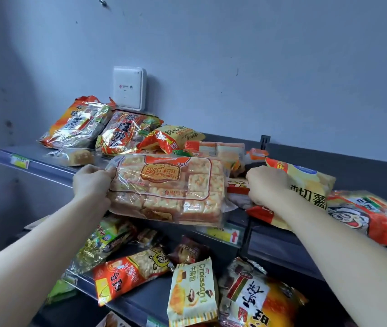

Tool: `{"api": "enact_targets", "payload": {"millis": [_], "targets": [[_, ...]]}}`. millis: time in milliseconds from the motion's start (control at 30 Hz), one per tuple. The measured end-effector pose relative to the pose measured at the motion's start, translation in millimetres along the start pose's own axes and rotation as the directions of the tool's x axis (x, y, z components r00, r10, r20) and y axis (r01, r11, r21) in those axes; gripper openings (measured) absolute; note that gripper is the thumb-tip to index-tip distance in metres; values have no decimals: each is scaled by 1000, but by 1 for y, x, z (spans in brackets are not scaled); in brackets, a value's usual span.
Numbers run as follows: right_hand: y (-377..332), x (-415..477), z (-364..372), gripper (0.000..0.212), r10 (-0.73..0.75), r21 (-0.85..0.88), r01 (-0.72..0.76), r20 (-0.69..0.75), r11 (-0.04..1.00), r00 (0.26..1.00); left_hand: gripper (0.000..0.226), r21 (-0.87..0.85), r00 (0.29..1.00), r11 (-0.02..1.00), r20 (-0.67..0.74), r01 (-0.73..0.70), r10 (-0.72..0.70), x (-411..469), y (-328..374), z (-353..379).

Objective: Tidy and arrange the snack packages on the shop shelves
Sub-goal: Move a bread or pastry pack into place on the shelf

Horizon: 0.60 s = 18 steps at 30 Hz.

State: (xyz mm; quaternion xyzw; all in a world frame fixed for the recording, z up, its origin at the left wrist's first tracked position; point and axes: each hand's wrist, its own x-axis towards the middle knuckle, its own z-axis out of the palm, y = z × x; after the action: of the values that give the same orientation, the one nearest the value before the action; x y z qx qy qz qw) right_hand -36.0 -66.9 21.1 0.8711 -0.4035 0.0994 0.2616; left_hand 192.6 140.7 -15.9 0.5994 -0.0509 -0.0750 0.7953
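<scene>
Nearest me, on the lower shelf [145,299], a Croissant pack [192,294] lies beside an orange cracker pack [130,277], with more snack bags jumbled around them. Above that, my left grip [91,182] is closed round the left end of a clear pack of rice cakes [167,190], which sits at the front edge of the upper shelf [46,166] and overhangs it. My right grip [268,185] has its fingers curled down just right of that pack, against a yellow crisp bag [308,185]; I cannot tell what it actually holds. Further back, loose packs are heaped toward the wall, below a white wall box [130,88].
</scene>
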Motion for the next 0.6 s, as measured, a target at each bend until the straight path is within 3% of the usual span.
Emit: {"api": "enact_targets", "payload": {"millis": [300, 500, 600], "targets": [[43, -1, 7, 19, 350, 201, -325, -103, 924, 931, 15, -19, 997, 1000, 77, -12, 14, -3, 6, 66], [66, 6, 10, 14, 484, 329, -414, -169, 849, 859, 14, 129, 993, 988, 93, -87, 75, -8, -7, 92], [86, 11, 7, 9, 588, 489, -444, -188, 751, 787, 13, 185, 993, 978, 78, -102, 89, -5, -11, 97]]}}
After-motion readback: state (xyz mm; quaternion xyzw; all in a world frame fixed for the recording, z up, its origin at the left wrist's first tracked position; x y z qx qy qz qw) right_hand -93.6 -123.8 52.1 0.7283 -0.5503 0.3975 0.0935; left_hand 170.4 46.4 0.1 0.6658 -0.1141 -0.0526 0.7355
